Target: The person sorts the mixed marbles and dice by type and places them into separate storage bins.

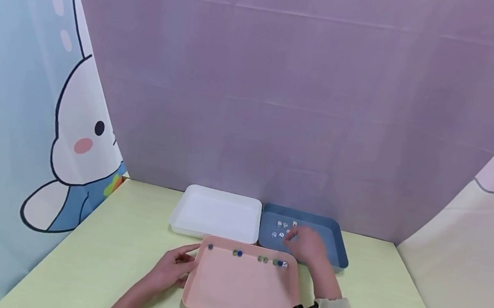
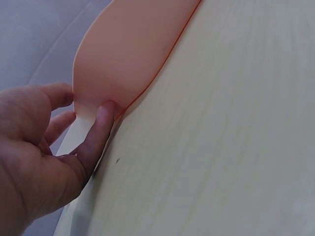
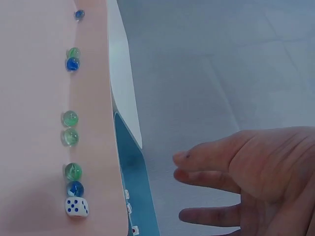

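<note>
A pink tray (image 1: 240, 292) lies nearest the person, with several green and blue marbles (image 3: 71, 137) lined up along its far wall. A white die (image 3: 77, 207) with blue pips ends that row on the right. My left hand (image 1: 172, 267) touches the pink tray's left side; in the left wrist view the thumb rests on its outer wall and fingertips meet its edge. Over the blue tray (image 1: 336, 249), my right hand (image 1: 307, 245) hovers beside several white dice (image 1: 281, 235). Its thumb and fingers reach forward, and nothing shows between them in the right wrist view.
A white tray (image 1: 220, 216) stands behind the pink one, left of the blue tray. All three are on a pale yellow table (image 1: 133, 222). A purple curtain (image 1: 256, 100) hangs behind, and a cartoon-printed cloth (image 1: 11, 101) on the left.
</note>
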`<state>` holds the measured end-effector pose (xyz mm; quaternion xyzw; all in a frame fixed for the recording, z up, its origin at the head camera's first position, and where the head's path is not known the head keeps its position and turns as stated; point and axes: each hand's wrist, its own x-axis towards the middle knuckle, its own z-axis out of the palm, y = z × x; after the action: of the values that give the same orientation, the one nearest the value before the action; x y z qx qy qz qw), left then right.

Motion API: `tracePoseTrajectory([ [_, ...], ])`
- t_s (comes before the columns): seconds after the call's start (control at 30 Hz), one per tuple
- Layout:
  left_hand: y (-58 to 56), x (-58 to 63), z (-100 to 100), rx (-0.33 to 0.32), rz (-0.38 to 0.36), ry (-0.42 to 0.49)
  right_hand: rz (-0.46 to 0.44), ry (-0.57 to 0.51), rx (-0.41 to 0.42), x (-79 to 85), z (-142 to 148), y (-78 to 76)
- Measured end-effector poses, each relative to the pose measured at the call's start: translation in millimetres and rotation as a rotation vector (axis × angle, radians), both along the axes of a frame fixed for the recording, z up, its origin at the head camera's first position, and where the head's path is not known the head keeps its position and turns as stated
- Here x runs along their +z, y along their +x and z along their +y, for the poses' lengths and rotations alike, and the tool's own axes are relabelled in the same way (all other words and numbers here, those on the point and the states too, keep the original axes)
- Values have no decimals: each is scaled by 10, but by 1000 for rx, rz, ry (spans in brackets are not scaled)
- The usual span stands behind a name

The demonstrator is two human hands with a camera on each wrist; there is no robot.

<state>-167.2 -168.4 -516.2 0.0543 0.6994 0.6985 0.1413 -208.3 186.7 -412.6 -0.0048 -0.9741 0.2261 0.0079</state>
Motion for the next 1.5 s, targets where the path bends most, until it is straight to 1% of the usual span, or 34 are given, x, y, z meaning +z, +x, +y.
tracePoseTrajectory([
  [0.17, 2, -7, -5, 4, -3, -13, -18, 68, -5, -30, -19, 49],
  [0.4, -6, -22, -15, 6, -7, -30, -63, 124, -5, -97, -56, 89],
  [0.53, 2, -31, -15, 0, -8, -27, -79, 144, -8, -159, -69, 100],
  [0.67, 6, -28, -7, 1, -8, -20, -89, 198, -19, -183, -83, 116],
  [0.77, 8, -17, 2, 2, -11, -11, -103, 242, -33, -200, -92, 112],
  [1.0, -24, 2, 3, -19, 7, -14, -175, 311, -88, -258, -133, 59],
  [1.13, -28, 10, 1, -6, -9, -2, -204, 351, -90, -296, -157, 42],
  [1.23, -20, 17, 2, 0, -9, -2, -204, 364, -87, -305, -176, 52],
  [1.33, -12, 25, 4, -6, -6, -7, -203, 358, -89, -304, -188, 67],
  [1.5, -26, 40, 3, -7, -8, -12, -196, 370, -72, -297, -195, 66],
])
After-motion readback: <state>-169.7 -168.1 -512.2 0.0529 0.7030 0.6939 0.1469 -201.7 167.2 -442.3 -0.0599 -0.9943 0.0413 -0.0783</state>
